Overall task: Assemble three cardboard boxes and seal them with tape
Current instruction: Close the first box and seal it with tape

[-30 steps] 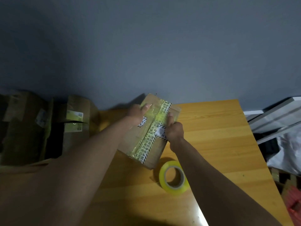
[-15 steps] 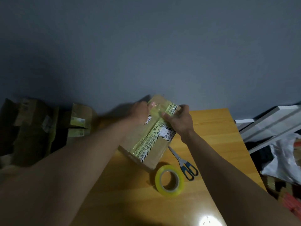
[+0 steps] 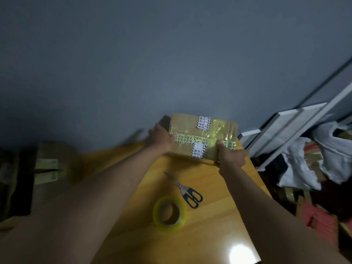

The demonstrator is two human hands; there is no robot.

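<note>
In the head view, the cardboard box [image 3: 202, 138] had swung round since half a second before: then it lay slanted with one end toward the person, now it sat square across the far edge of the table [image 3: 215, 216], at 12 o'clock from the tape roll [image 3: 169, 213]. The left hand [image 3: 160, 140] had shifted to the box's left end, and the right hand [image 3: 231, 156] had dropped to its near right corner. Both sets of fingers were clenched on the box, the right thumb [image 3: 221, 144] pressed on top. The scissors [image 3: 185, 190], hidden a second earlier, lay between box and roll, at 1 o'clock from the roll.

Yellowish tape ran along the box's top seam, printed with dark characters too blurred to read. Two white labels with black-striped edges crossed it, their writing also illegible. At 9 o'clock, other boxes [image 3: 47, 168] beside the table showed pale labels, unreadable.
</note>
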